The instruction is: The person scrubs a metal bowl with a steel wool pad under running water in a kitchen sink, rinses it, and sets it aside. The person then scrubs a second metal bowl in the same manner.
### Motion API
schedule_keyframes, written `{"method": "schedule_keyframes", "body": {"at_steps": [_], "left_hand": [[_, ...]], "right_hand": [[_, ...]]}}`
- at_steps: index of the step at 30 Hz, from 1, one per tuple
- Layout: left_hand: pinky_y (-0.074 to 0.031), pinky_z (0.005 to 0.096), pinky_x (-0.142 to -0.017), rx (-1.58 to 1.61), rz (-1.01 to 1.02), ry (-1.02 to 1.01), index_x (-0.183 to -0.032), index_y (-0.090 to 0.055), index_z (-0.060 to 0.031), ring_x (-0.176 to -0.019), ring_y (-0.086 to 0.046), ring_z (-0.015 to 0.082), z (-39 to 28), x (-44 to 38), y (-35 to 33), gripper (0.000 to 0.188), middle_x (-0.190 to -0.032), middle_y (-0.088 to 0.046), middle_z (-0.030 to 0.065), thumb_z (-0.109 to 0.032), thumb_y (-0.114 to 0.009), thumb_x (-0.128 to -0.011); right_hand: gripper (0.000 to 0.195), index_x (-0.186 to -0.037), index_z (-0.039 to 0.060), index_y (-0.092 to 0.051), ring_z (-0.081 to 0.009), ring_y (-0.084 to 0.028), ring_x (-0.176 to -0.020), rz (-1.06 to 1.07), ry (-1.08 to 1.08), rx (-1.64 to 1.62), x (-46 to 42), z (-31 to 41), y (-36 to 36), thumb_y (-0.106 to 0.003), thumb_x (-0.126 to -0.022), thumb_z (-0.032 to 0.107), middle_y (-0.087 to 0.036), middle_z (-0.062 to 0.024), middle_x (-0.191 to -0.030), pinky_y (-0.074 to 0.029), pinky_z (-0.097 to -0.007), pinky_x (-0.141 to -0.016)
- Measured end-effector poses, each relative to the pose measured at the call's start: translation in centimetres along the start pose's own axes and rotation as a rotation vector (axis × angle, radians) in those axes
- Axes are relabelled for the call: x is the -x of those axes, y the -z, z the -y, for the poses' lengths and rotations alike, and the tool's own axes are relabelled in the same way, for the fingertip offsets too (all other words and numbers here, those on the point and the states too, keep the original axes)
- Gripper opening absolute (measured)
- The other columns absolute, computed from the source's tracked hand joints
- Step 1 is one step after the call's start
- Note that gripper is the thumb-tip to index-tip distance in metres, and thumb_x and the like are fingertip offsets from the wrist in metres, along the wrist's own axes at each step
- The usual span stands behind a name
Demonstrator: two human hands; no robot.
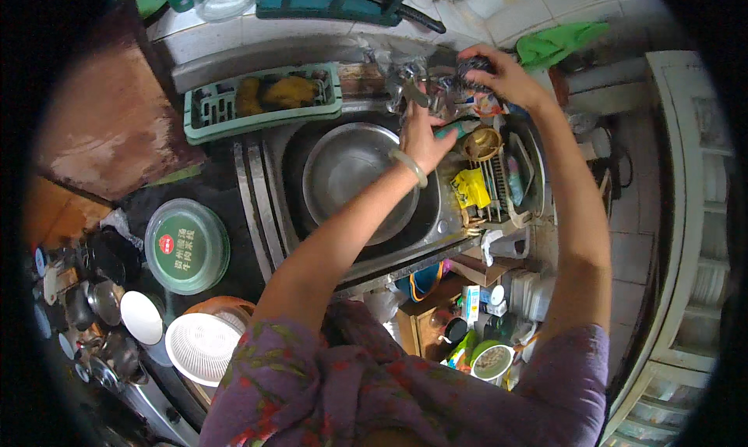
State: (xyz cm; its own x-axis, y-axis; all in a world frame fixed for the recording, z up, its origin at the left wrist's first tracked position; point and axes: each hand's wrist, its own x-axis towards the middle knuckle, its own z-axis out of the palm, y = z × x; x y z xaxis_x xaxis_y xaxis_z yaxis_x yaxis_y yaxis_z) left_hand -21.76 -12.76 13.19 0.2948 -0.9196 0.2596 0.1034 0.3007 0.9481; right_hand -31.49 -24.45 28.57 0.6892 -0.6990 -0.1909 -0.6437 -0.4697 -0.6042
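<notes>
My right hand (497,76) grips a dark, crumpled scouring pad (476,71) above the clutter at the sink's back right corner. My left hand (425,134), with a pale bangle at the wrist, reaches over the sink's right rim towards the metal faucet (412,81). Its fingertips are partly hidden by the faucet, so any contact there cannot be made out. A teal-handled tool (459,128) lies beside its thumb. Below my left forearm, a wide metal basin (350,172) rests in the sink (292,184). A brass-coloured cup (482,143) stands right of my left hand.
A green drainer tray (263,119) with yellowish sponges sits behind the sink. Right of the basin are a yellow packet (470,188) and a rack (497,184). A green-lidded round container (187,246) and a white colander (201,347) stand left. A green cloth (558,42) lies back right.
</notes>
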Motion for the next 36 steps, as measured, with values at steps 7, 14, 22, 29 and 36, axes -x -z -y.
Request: {"method": "schedule_keyframes", "body": {"at_steps": [7,14,22,29,36], "left_hand": [[-0.048,0.0227,-0.054,0.133,0.136,0.164,-0.122,-0.038,-0.0041,-0.074,-0.056,0.0142,-2.0,9.4,2.4,0.057,-0.123,-0.042,0.0128,-0.004,-0.064,-0.072],[-0.045,0.0241,-0.056,0.157,0.117,0.183,-0.1,-0.056,-0.0089,-0.068,-0.054,0.0106,-1.3,11.6,6.8,0.024,-0.089,-0.062,0.003,-0.005,-0.058,-0.077],[-0.044,0.023,-0.058,0.108,0.034,0.278,-0.092,-0.058,-0.0061,-0.066,-0.055,0.0107,-0.4,13.7,12.7,0.014,-0.085,-0.063,0.0043,-0.003,-0.055,-0.079],[-0.044,0.0235,-0.056,0.087,0.061,0.241,-0.09,-0.059,-0.0054,-0.064,-0.056,0.0114,-1.2,14.4,15.3,0.012,-0.083,-0.063,0.0039,-0.004,-0.055,-0.079],[-0.044,0.0215,-0.058,0.104,0.047,0.325,-0.092,-0.058,-0.0046,-0.066,-0.055,0.008,-0.6,15.6,16.9,0.009,-0.083,-0.062,0.0028,-0.005,-0.052,-0.084]], "right_hand": [[0.042,-0.108,0.003,-0.049,-0.0177,-0.059,-0.069,-0.251,0.059,0.884,-3.4,6.6,-9.4,-0.059,-0.082,0.035,-0.058,-0.0115,-0.083,-0.048,-0.0281,-0.056],[0.055,-0.091,-0.0043,-0.058,-0.0313,-0.062,-0.078,0.055,-0.626,0.296,-6.3,8.6,-6.1,-0.048,-0.082,0.049,-0.062,-0.022,-0.081,-0.05,-0.0383,-0.065],[0.023,-0.092,0.0084,-0.065,-0.0266,-0.061,-0.092,0.082,-0.135,1.242,-6.3,11.9,-11.3,-0.055,-0.079,0.025,-0.064,-0.0107,-0.096,-0.05,-0.0377,-0.075],[0.034,-0.094,0.0044,-0.063,-0.03,-0.06,-0.092,0.02,-0.227,1.103,-8.0,9.6,-8.6,-0.058,-0.077,0.033,-0.062,-0.0156,-0.097,-0.048,-0.0379,-0.077],[0.028,-0.102,0.0094,-0.061,-0.0267,-0.058,-0.099,0.093,-0.354,1.257,-7.4,13.0,-12.2,-0.059,-0.076,0.021,-0.06,-0.0115,-0.107,-0.049,-0.0379,-0.078]]}}
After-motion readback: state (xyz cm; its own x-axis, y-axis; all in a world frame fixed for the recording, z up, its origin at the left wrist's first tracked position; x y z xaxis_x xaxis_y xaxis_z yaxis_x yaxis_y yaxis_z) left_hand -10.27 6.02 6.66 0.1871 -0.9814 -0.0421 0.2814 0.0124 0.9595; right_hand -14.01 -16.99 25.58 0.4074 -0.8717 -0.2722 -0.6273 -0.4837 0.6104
